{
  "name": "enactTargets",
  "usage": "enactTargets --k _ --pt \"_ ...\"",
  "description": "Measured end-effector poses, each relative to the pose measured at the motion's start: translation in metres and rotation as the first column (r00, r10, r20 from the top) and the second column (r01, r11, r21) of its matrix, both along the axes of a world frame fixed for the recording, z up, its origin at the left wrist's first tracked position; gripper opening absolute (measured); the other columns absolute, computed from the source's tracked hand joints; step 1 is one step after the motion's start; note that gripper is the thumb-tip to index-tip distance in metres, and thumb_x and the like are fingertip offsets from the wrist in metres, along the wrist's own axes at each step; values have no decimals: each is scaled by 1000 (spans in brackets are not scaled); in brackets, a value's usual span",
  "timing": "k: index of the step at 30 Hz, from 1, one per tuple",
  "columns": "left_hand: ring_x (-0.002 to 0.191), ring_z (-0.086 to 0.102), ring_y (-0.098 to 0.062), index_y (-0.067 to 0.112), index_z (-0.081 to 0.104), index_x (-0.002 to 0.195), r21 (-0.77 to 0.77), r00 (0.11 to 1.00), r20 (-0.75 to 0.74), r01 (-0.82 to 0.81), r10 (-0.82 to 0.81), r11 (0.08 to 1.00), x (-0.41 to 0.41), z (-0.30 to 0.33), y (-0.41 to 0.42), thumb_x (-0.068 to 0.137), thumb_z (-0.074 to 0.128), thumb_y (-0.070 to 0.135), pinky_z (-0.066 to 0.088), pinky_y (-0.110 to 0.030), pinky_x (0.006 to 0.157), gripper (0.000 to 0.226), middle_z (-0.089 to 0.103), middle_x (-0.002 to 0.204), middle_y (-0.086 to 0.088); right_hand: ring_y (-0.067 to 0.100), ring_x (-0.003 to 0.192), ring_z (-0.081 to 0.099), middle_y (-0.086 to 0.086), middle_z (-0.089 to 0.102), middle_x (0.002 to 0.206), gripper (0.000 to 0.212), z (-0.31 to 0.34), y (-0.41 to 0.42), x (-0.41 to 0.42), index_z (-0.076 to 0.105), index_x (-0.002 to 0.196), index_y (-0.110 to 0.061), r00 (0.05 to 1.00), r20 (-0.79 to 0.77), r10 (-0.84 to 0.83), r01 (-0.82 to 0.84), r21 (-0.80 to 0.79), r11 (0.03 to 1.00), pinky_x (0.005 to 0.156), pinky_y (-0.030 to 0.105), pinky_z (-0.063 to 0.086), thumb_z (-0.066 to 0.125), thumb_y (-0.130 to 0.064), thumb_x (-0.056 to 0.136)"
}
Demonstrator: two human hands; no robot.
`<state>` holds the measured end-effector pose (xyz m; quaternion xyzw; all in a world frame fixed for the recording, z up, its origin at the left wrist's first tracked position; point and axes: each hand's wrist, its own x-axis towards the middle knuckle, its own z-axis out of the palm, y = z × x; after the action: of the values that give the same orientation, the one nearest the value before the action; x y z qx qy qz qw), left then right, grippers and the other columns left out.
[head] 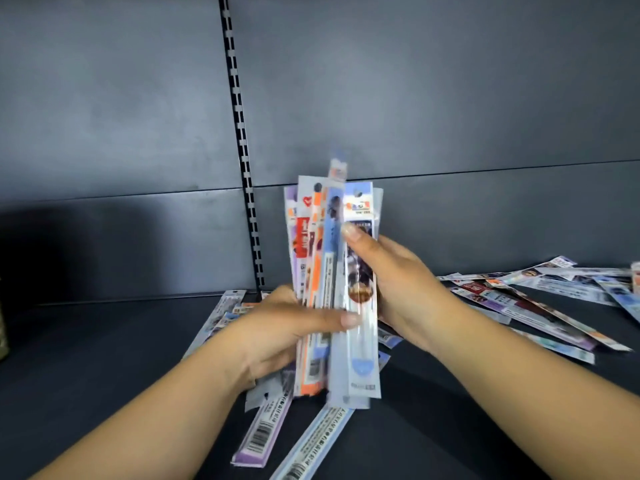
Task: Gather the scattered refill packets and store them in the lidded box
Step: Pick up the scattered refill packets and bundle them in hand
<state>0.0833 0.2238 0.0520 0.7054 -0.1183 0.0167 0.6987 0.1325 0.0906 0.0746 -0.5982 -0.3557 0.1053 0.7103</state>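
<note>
Both hands' grip closed on one upright bundle of packets [332, 271], left hand [277, 327] low, right hand [391, 282] mid-stack, roughly ten long flat glossy plastic sleeves, two barcode-side packets [263, 434] flat below on dark matte shelf [104, 358], more loose packets [540, 299] scattered right.

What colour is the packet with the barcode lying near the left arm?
Purple and white: the barcode packet lies flat on the dark shelf, seen in the head view.

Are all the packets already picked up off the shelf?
No: loose packets lie on the dark shelf while both hands, left hand and right hand, hold an upright bundle.
</note>
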Motion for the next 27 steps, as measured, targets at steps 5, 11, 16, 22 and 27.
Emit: enactTargets --k 5,11,16,22,27 --pt "104 66 -18 22 67 103 99 997 74 19 -27 995 -1 3 -4 47 80 18 53 -28 86 57 72 107 -2 9 87 69 -14 74 80 23 2 -2 -2 70 71 -34 990 131 42 -41 -16 999 87 35 53 64 -46 52" --pt "101 67 -12 32 66 95 220 997 78 -40 24 975 -3 -2 -12 56 78 22 51 -37 90 41 73 103 6 0 85 67 -17 72 80 22 6 -8 -6 66 81 -31 958 222 182 -159 -117 980 80 18 53 68 -32 60" --pt "88 70 -15 17 66 91 203 995 100 -13 -8 979 0 -3 -23 66 62 6 51 -36 90 28 75 82 1 -3 60 65 -16 68 59 25 16 -5 -8 61 78 -25 966 234 110 -99 -58 993 54 12 50 70 -2 72" --pt "53 60 -9 23 70 64 99 983 180 26 -44 995 1 0 -31 56 72 18 54 -25 62 9 62 52 5 12 58 68 -1 71 59 15 21 -7 -7 62 75 -17 989 112 101 -114 113 987 63 32 59 61 -3 80" --pt "72 69 -13 21 68 70 212 994 93 42 -63 976 -2 -7 -25 65 73 14 55 -29 75 10 72 68 3 13 60 68 0 71 63 24 10 -7 -6 61 88 -17 946 77 314 -312 -39 949 61 27 58 51 -2 72"
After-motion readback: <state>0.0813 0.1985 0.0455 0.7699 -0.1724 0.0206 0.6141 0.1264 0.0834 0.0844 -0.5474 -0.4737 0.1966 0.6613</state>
